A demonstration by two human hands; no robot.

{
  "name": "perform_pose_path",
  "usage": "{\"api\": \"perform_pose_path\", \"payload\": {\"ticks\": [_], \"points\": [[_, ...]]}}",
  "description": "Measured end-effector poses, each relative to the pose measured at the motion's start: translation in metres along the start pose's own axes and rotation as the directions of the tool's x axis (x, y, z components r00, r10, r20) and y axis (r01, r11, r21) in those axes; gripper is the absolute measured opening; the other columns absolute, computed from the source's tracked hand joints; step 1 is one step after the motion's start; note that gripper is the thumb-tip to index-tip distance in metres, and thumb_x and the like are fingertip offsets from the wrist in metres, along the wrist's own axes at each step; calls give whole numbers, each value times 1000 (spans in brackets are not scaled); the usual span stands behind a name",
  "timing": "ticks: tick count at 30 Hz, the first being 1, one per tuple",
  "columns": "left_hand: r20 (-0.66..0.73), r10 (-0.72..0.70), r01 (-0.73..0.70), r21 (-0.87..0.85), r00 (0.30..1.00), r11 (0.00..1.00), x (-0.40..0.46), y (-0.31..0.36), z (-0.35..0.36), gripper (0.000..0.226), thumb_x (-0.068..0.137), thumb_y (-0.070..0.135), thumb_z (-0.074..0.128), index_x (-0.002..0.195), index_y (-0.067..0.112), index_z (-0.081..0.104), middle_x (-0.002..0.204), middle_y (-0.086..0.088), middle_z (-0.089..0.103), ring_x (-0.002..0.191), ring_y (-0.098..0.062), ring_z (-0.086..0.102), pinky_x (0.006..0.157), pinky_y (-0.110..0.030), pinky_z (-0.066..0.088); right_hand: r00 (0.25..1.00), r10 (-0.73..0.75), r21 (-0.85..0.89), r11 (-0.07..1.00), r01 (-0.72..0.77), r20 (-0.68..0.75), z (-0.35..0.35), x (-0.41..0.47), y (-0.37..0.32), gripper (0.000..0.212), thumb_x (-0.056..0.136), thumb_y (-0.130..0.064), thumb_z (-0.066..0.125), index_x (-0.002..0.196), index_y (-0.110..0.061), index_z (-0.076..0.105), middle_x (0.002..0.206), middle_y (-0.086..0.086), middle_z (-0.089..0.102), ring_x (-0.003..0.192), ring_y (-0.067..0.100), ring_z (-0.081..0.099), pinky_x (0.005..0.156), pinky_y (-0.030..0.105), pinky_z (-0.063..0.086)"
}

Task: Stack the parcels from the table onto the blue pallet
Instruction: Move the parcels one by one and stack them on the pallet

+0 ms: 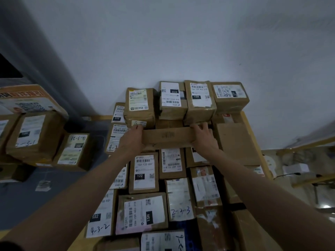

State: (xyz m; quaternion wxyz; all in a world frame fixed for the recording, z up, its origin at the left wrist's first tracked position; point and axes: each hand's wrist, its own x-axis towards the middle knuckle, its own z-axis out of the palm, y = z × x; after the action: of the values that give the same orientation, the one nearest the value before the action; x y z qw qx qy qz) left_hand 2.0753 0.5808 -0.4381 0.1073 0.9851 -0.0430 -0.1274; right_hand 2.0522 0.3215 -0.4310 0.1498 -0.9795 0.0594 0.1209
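Centrally, a flat brown parcel (167, 137) is held by its two short ends, the left hand (133, 137) gripping one end and the right hand (203, 135) the other, above the stacked parcels (145, 172). Blue pallet (190, 236) shows at bottom centre; more boxes (34, 134) sit at left.

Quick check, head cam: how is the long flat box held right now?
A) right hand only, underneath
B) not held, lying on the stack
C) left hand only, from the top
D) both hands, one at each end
D: the left hand grips the left end of the long flat box and the right hand grips its right end, in front of the back row of parcels.
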Motion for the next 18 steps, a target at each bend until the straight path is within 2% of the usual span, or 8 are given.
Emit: {"api": "perform_pose_path", "payload": {"ticks": [4,7,9,12,14,16,18], "points": [[-11,-3,2,-17,1000,1000,8,-4,5,58,76,15,79,126,13,50,127,-8,54,110,-30,58,85,-44,52,999,-9,-19,1000,8,-38,3,8,0,59,90,-2,59,139,-27,39,138,7,29,120,35,39,75,42,51],[-22,-5,5,-38,1000,999,6,-5,5,63,76,17,80,130,14,50,130,-7,54,113,-30,57,90,-46,52,999,-16,-36,999,15,-35,0,5,1,64,90,-5,60,144,-28,35,142,8,30,121,35,41,79,43,52],[-11,-8,8,-39,1000,999,1,-4,2,69,76,19,81,135,16,46,135,-6,51,116,-29,56,91,-45,51,1000,-4,-42,999,3,-13,-4,-1,-1,75,92,-6,60,152,-31,22,151,8,25,129,36,38,84,45,49],[17,-10,11,-24,1000,1000,-13,0,-7,82,73,17,81,141,17,36,143,-6,41,114,-31,56,85,-44,53,1000,4,-89,996,-3,2,-13,-16,-8,93,90,-3,60,157,-30,1,164,8,5,143,38,22,103,46,42],[31,-15,15,-1,999,1000,-25,2,-16,87,72,13,80,143,15,30,146,-9,34,110,-32,57,80,-43,54,1000,-16,-122,992,15,-7,-21,-29,-15,88,88,-3,61,156,-24,9,162,10,9,142,38,21,108,46,38],[26,-22,21,29,999,999,-40,2,-25,88,73,11,78,144,14,27,147,-10,31,108,-31,58,78,-43,55,998,-43,-132,991,38,-39,-30,-45,-25,69,86,-5,61,146,-19,31,152,12,27,134,37,30,105,45,39],[46,-10,8,55,999,998,-55,-1,-34,84,75,15,77,144,14,28,141,-9,37,107,-29,58,79,-43,55,997,-50,-130,991,42,-59,-40,-61,-37,50,87,-6,60,133,-16,43,139,12,39,127,35,37,100,45,41]]}}
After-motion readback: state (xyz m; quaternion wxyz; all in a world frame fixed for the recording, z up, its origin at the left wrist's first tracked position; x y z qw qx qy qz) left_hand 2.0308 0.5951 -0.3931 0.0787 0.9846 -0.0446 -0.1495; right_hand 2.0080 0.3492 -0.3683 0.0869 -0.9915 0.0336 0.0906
